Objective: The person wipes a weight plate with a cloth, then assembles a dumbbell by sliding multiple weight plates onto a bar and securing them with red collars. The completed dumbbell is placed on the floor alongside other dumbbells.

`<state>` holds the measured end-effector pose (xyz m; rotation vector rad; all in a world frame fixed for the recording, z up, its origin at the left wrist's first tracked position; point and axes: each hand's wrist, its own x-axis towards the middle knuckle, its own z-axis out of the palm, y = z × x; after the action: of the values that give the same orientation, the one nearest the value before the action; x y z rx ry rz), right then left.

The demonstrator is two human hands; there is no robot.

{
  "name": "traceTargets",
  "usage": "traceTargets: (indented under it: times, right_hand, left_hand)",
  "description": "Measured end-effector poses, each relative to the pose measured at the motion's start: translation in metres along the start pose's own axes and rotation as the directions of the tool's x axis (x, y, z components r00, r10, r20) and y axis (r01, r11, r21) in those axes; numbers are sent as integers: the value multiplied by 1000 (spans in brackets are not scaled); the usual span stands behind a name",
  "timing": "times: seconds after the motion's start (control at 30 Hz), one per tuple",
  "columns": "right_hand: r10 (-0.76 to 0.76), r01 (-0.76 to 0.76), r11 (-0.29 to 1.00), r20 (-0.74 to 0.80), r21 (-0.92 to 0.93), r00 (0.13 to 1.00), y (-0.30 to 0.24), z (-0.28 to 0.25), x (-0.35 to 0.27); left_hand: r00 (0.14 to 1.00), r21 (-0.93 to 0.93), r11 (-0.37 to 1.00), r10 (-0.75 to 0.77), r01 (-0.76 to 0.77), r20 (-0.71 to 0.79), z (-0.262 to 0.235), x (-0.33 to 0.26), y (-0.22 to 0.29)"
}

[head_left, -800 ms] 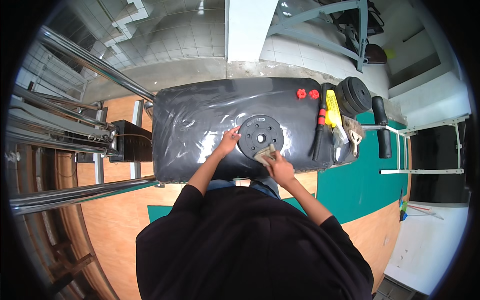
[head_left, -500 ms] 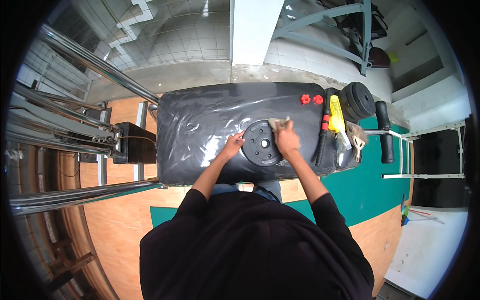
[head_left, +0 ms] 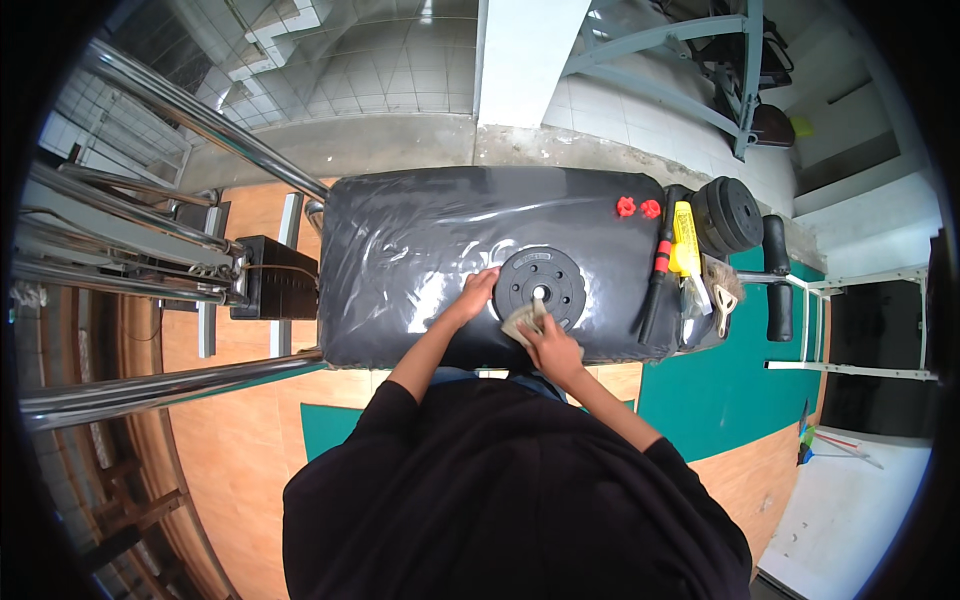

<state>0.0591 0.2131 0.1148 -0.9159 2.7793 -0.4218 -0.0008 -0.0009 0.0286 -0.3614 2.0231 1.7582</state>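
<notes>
A round black weight plate [head_left: 522, 284] with several small holes and a pale centre hole lies flat on a black padded bench [head_left: 420, 220] covered in shiny plastic. My left hand [head_left: 478, 294] grips the plate's left edge, thumb and fingers closed at the rim. In my right hand [head_left: 556, 350] is a bunched greyish-beige cloth [head_left: 518, 322], pressed against the plate's near edge, just below its centre. The cloth and fingers cover that part of the plate.
Right of the plate lie two red star-shaped collars [head_left: 626, 206], a black-and-red bar [head_left: 660, 262], a yellow bottle [head_left: 685, 240] and a wooden-handled brush [head_left: 723, 298]. Stacked black plates [head_left: 728, 215] stand behind them. Chrome rails [head_left: 200, 110] flank the bench's left end.
My right hand has moved the cloth from the plate's far right edge to its near edge. The left hand keeps to the left rim. The whole view has shifted slightly.
</notes>
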Motion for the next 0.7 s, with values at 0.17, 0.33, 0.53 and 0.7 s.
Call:
traceTargets:
  times: [0.17,0.33,0.53,0.7]
  right_hand:
    - [291,-284,953,-55,105,955,21,-13,-54]
    - [737,-656,643,-88,396,670,46,27,-72]
    - [727,-553,-79,428,830,538,47,46,-33]
    - [622,-533,-173,512,828,593,50,33,-25]
  left_hand:
    - [987,468,880,140,-86,-82,9,-6,36]
    - [972,662,739,226,-124,-69,23,5,63]
    - [995,280,960,48,-22,-85,16,28,52]
    - [993,168,985,48,-29,-112,6,4,75]
